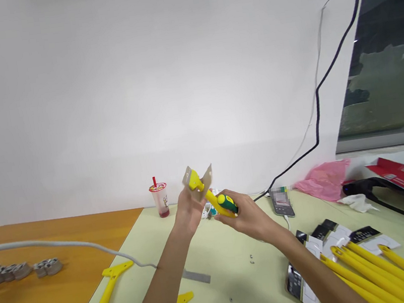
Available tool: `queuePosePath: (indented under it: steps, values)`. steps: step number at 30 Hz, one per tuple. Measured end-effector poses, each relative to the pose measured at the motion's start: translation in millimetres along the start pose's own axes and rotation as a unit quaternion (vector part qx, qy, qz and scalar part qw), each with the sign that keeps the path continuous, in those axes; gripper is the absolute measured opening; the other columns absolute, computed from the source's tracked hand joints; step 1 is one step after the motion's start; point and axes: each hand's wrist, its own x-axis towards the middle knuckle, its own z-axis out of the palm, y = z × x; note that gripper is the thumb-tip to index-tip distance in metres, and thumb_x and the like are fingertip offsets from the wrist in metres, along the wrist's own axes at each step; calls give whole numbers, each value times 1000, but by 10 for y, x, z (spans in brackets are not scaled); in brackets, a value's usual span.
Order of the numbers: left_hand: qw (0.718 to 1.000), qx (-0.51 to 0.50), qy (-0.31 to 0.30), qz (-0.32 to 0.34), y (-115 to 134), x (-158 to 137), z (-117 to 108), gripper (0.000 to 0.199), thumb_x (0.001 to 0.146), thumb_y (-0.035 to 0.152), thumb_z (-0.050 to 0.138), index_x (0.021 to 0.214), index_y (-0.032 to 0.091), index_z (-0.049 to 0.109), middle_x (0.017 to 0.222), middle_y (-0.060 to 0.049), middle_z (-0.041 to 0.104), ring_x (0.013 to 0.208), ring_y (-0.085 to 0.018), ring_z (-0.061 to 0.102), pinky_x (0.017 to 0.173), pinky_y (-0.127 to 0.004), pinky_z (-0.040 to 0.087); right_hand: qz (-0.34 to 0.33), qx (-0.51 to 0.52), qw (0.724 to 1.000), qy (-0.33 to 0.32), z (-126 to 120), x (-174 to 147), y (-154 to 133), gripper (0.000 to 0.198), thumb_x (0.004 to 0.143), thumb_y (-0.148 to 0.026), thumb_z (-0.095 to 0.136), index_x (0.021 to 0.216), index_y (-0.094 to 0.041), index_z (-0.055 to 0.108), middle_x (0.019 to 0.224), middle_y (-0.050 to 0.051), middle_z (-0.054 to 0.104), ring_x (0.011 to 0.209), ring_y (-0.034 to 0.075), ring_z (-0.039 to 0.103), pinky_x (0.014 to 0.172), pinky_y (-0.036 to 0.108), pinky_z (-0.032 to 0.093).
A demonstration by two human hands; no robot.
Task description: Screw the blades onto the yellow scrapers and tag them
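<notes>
Nearest, lower right: we log long yellow plastic handles (387, 271). Mid-frame, the right hand (247, 212) has its fingers clamped on a yellow plastic tool with thin metal plates (212, 200), a stubby green-and-yellow grip (229, 203) alongside. Its long axis slants upper left to lower right; the left hand (188, 212) is nearer its head, finger closure we cannot tell. Beyond: a clear plastic cup with red straw (161, 200).

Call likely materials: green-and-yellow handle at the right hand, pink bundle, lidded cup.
Green-and-yellow handle: probably moulded plastic, smooth; even colours with a crisp break between them.
Pink bundle: likely thin plastic film, slight sheen; crumpled folds, though fabric isn't ruled out.
Lidded cup: likely plastic, translucent; reddish contents show through its wall.
</notes>
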Motion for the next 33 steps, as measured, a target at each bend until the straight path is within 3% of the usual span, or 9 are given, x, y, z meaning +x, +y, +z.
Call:
queuePosePath:
  steps: [6,14,19,22,26,29,33]
  values:
    - [987,-127,-11,-98,-90,63,-71,10,98,21,75,106,16,77,119,-15,77,110,-25,77,106,-41,62,-6,-105,994,3,39,41,138,13,94,-22,74,103,-26,64,109,3,75,100,24,67,84,34,43]
    - [960,-189,73,-191,-34,206,-245,29,107,32,58,126,15,73,114,-18,78,100,-29,80,84,-43,68,9,-211,977,-41,-132,39,145,16,96,-28,80,103,-24,66,100,4,74,89,22,64,73,31,35]
    - [974,-99,12,-203,33,180,-218,62,111,63,45,141,14,67,123,-22,79,110,-36,80,91,-53,67,54,-274,958,-60,-426,-85,155,14,96,-27,78,98,-24,65,98,4,75,92,24,65,70,32,34]
    - [972,27,-71,-223,0,136,-143,76,100,76,61,132,9,72,121,-25,80,109,-37,80,90,-49,66,66,-296,951,-64,-574,-345,169,11,97,-24,76,100,-24,66,106,5,77,101,26,68,74,32,38]
    - [950,162,-169,-206,-328,16,-16,48,88,44,90,119,9,79,113,-18,82,96,-26,78,84,-34,62,99,-320,939,-73,-711,-960,216,11,98,-27,75,107,-25,69,111,7,77,103,27,70,77,33,43]
    - [934,216,-179,-219,-769,-143,60,43,86,26,90,125,11,80,107,-12,81,85,-18,73,79,-29,57,161,-340,924,-73,-768,-1532,307,18,98,-41,75,102,-24,70,102,7,77,86,26,71,70,33,46]
    - [895,314,-213,-237,-1433,-406,103,41,90,14,79,131,13,80,113,-13,82,92,-19,74,86,-31,55,228,-324,916,-63,-761,-2205,486,38,91,-51,80,117,-23,75,111,13,83,101,34,78,76,35,55]
